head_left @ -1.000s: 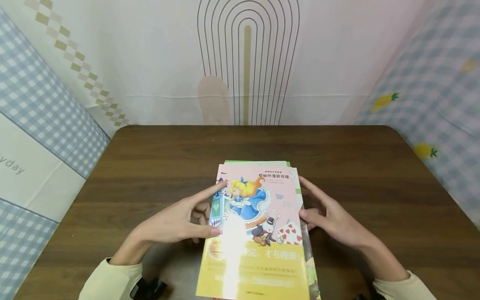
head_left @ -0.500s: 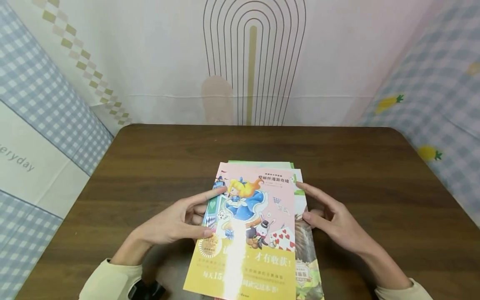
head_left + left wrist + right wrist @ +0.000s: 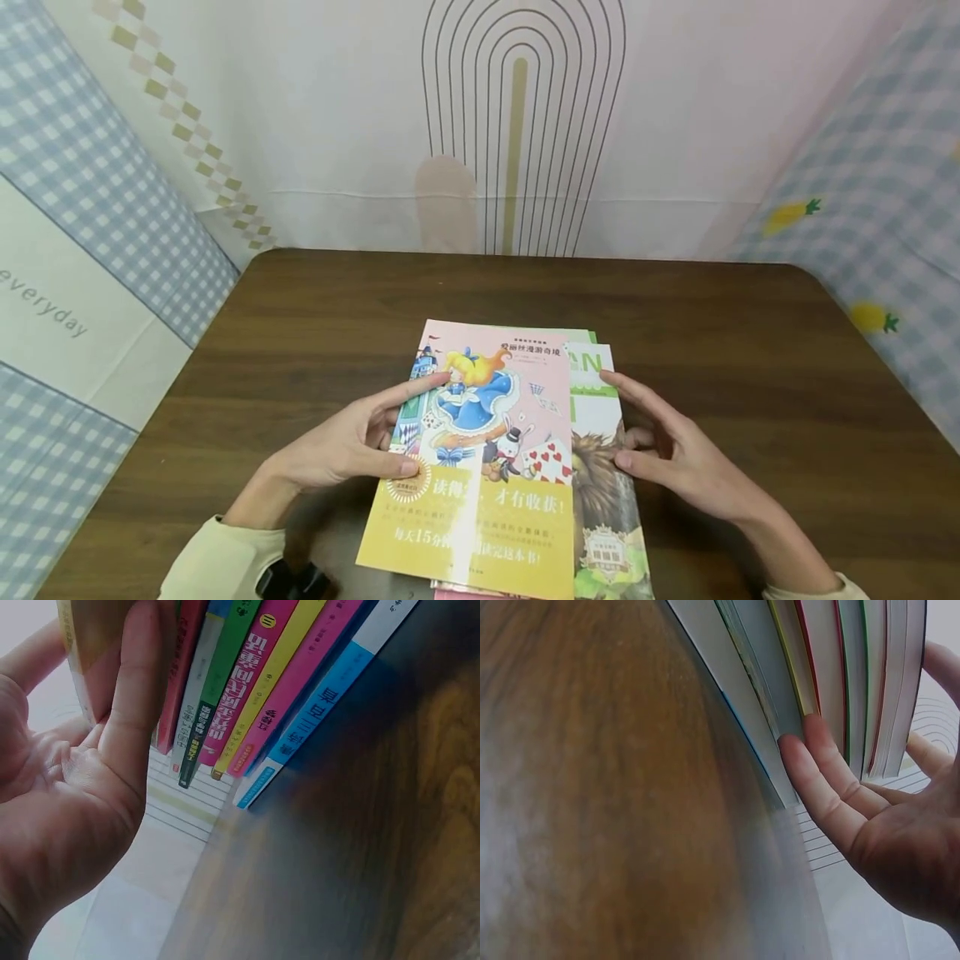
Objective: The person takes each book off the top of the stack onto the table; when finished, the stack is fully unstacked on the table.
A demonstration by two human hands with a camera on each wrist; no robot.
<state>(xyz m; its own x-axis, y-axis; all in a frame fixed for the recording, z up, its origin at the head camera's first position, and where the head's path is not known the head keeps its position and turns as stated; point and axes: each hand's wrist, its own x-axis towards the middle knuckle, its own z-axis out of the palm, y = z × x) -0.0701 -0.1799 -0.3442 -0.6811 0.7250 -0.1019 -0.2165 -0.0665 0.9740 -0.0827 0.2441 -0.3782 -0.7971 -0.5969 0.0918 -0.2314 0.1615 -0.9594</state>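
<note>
My left hand [image 3: 341, 442] grips the left edge of a pink-and-yellow picture book [image 3: 487, 525], thumb and index finger on its cover. This book lies shifted left on top of a book stack. Its offset bares a lion-covered book [image 3: 600, 492] on the right, with green lettering at its top. My right hand [image 3: 678, 454] touches the stack's right side, index fingertip and thumb at the lion book's edge. In the right wrist view, my other fingers [image 3: 802, 761] rest against the page edges [image 3: 829, 675]. The left wrist view shows coloured spines [image 3: 240, 682] below the held book.
The stack stands on a dark wooden table [image 3: 337, 317], near its front edge. A pink book corner [image 3: 457, 593] peeks out below the top book. Behind the table hangs a pale patterned cloth [image 3: 337, 125], with blue checked cloth [image 3: 862, 192] on the right.
The top pink-and-yellow book has slid left with my left hand, uncovering more of the lion book. My right hand stays at the stack's right edge. The head view has shifted slightly.
</note>
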